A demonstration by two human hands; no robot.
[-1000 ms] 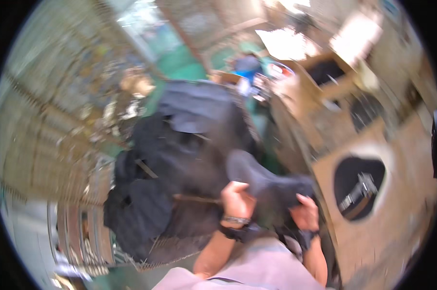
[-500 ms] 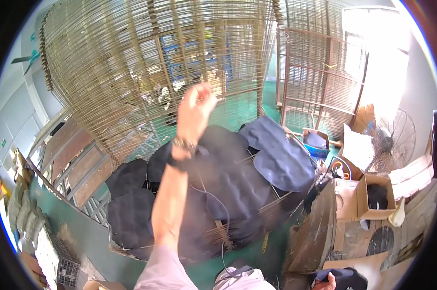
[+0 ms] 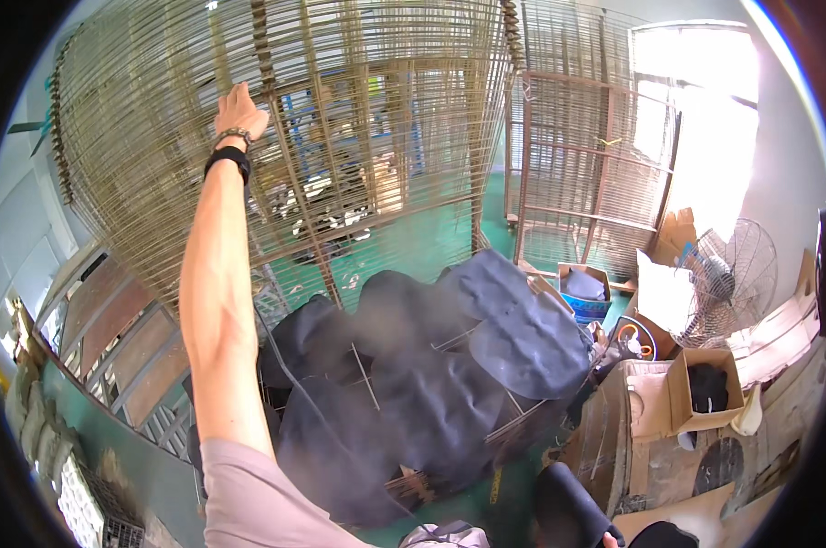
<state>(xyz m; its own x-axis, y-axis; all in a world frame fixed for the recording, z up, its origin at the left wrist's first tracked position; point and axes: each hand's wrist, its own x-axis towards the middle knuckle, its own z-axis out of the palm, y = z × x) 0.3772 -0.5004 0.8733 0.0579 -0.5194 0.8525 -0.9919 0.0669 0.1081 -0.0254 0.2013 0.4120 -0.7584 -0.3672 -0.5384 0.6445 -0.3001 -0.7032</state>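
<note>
Support dark sheet [image 3: 568, 511] evenly, with curled left hand [image 3: 241, 115] by wire rack [image 3: 157, 110], right hand [image 3: 609, 541] at sheet edge; cannot tell either grip.

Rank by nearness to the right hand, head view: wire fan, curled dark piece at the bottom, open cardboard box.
From the right hand:
1. Curled dark piece, right at the hand.
2. Open cardboard box, ahead and to the right.
3. Wire fan, beyond the box.
</note>
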